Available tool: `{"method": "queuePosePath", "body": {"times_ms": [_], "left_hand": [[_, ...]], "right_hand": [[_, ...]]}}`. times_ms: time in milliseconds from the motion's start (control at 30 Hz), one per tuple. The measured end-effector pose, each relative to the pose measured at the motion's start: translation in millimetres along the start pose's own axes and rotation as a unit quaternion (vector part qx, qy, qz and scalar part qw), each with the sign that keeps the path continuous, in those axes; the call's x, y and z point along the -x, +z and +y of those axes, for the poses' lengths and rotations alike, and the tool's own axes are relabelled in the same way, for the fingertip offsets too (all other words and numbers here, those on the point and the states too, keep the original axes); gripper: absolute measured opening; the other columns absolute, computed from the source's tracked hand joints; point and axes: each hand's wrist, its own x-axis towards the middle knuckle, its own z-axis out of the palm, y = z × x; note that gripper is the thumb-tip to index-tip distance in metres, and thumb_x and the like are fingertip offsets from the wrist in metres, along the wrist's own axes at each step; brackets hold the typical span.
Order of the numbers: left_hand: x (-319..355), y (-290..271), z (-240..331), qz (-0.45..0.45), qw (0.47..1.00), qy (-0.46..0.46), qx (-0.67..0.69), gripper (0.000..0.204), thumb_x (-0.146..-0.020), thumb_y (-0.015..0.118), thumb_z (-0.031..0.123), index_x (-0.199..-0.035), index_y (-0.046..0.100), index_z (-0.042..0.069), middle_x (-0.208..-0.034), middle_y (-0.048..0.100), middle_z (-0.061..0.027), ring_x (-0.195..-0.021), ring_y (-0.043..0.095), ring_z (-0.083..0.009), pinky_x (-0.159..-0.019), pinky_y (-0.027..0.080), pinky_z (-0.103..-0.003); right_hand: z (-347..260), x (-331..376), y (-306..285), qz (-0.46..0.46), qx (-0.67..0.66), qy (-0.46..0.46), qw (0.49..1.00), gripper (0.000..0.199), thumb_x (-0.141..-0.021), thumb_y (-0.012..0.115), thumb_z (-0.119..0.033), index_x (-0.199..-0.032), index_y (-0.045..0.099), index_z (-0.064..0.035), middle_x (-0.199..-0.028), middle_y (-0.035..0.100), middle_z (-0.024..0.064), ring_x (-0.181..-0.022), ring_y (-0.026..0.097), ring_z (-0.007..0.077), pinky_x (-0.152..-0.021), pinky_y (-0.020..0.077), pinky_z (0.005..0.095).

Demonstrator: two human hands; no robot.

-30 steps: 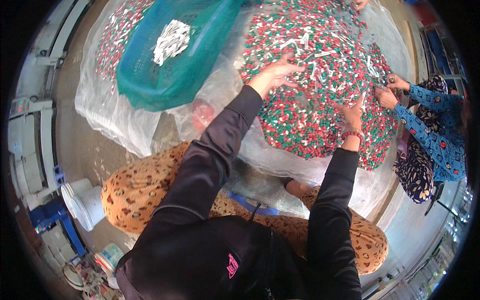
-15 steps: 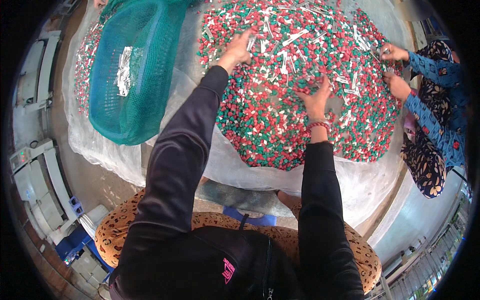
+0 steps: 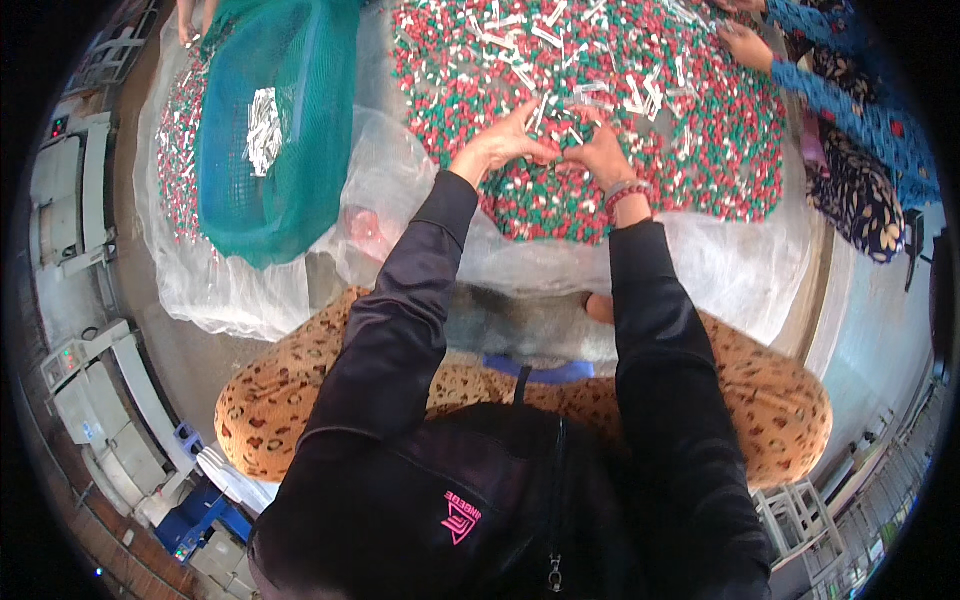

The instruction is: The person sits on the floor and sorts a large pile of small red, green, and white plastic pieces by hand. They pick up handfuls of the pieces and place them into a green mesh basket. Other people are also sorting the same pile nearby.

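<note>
Both my hands are bent toward each other over a spread of small red, green and white pellets (image 3: 690,170). My left hand (image 3: 505,142) has its thumb pointing right, and a thin whitish strip (image 3: 541,112) stands at its fingertips, seemingly pinched there. Facing it, my right hand (image 3: 602,158), with a red beaded bracelet at the wrist, curves with thumb and fingers apart among the pellets. The thumbs nearly meet. Dark and pale bits show between the hands, too small to name. More white and clear strips (image 3: 650,95) lie scattered over the pellets beyond.
A teal basket draped in green netting (image 3: 325,130) stands at the left, holding a bunch of white strips (image 3: 263,132). Translucent sheeting (image 3: 720,260) lies under the pellets. A co-worker's hand (image 3: 745,47) works at the far right; another person's hand (image 3: 187,30) shows at the far left.
My hands have come together from wide apart, the left moving right and nearer, the right slightly left. The view has shifted. The right-hand co-worker's hands are now higher in the picture.
</note>
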Motion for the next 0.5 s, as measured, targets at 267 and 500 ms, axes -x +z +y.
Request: {"method": "queuePosePath", "body": {"times_ms": [267, 500], "left_hand": [[43.3, 10.2, 20.4, 0.028, 0.986, -0.081, -0.142, 0.066, -0.082, 0.057, 0.007, -0.135, 0.017, 0.001, -0.099, 0.057, -0.0123, -0.092, 0.058, -0.0205, -0.070, 0.055, -0.032], [41.5, 9.9, 25.7, 0.096, 0.865, -0.007, -0.493, 0.042, -0.074, 0.068, 0.023, -0.102, 0.052, -0.005, -0.089, 0.059, -0.0188, -0.083, 0.061, -0.0253, -0.060, 0.051, -0.036]], "right_hand": [[-2.8, 41.7, -1.7, 0.040, -0.022, 0.076, 0.996, 0.025, -0.069, 0.049, 0.012, -0.090, 0.044, -0.0007, -0.085, 0.050, 0.0105, -0.074, 0.057, 0.0220, -0.060, 0.0578, 0.0363], [-12.8, 50.0, -0.1, 0.006, 0.093, 0.011, 0.996, 0.034, -0.072, 0.052, 0.011, -0.104, 0.047, 0.0009, -0.107, 0.045, 0.0154, -0.086, 0.057, 0.0240, -0.063, 0.0576, 0.0308]]}}
